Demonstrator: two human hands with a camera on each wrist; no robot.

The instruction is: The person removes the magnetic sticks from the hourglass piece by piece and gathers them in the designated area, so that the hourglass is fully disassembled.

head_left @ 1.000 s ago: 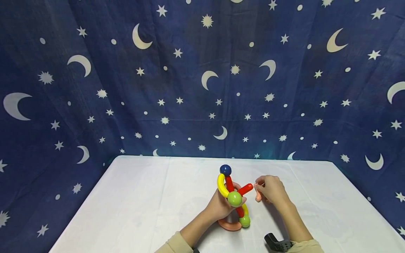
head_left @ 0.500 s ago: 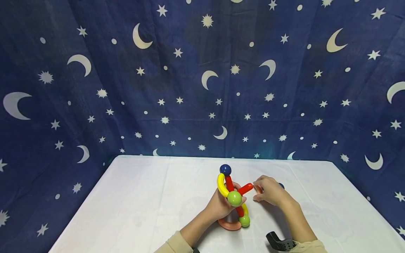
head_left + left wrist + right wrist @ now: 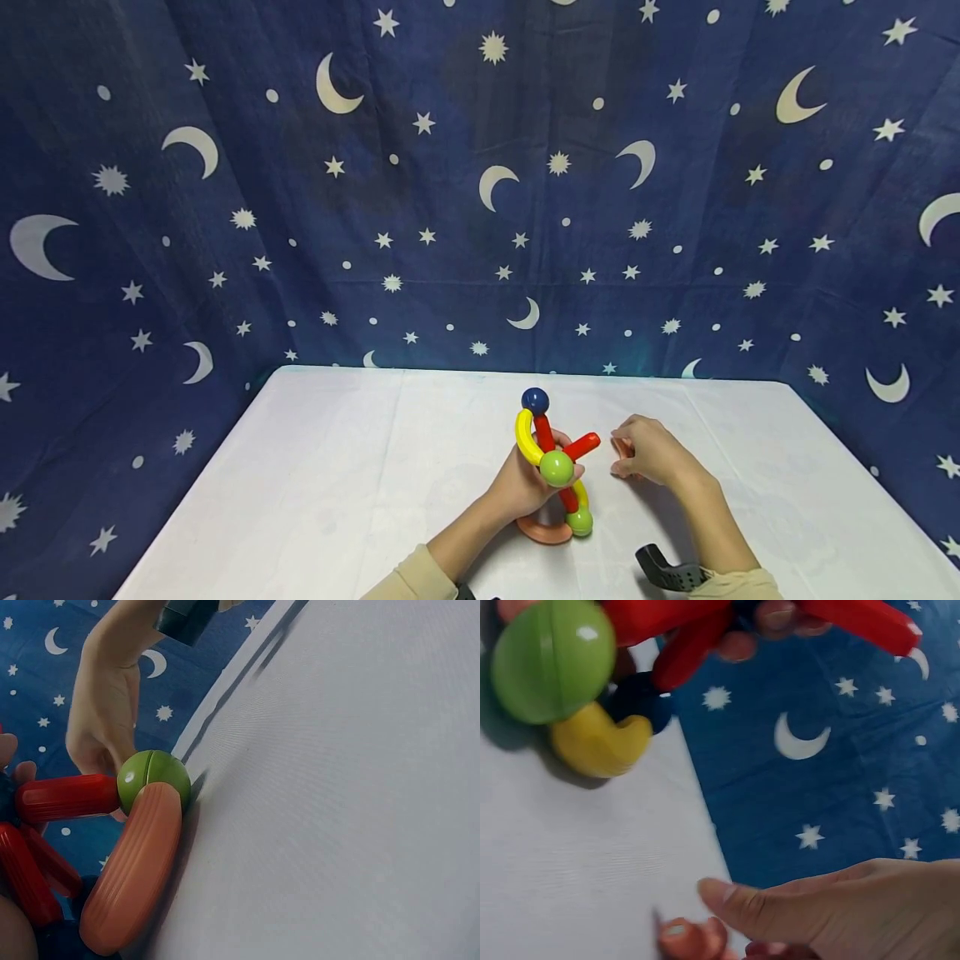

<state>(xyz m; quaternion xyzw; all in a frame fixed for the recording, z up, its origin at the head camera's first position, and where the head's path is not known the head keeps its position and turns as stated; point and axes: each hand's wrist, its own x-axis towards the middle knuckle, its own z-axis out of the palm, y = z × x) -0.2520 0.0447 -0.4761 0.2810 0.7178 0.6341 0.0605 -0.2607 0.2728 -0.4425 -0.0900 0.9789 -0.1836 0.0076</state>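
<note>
We see the left hand (image 3: 517, 487) clamped round the middle of the model (image 3: 557, 468), which it holds tilted over the near part of the bench (image 3: 360, 475). A navy ball (image 3: 536, 402) tops the model, joined to a yellow arc (image 3: 527, 442) and a red stick (image 3: 544, 433). Another red stick (image 3: 582, 446) points its free end toward the right hand (image 3: 660, 454), a gap between them. Lowest, close to the bench, an orange arc (image 3: 546, 532) touches a green ball (image 3: 580, 522). The right grip curls round an orange piece (image 3: 622, 448) just beside the model; fingers hide much of it and the wrist view blurs, so we cannot tell whether there is a second. Behind, we see a blue cloth (image 3: 450, 196) with pale moons and stars.
</note>
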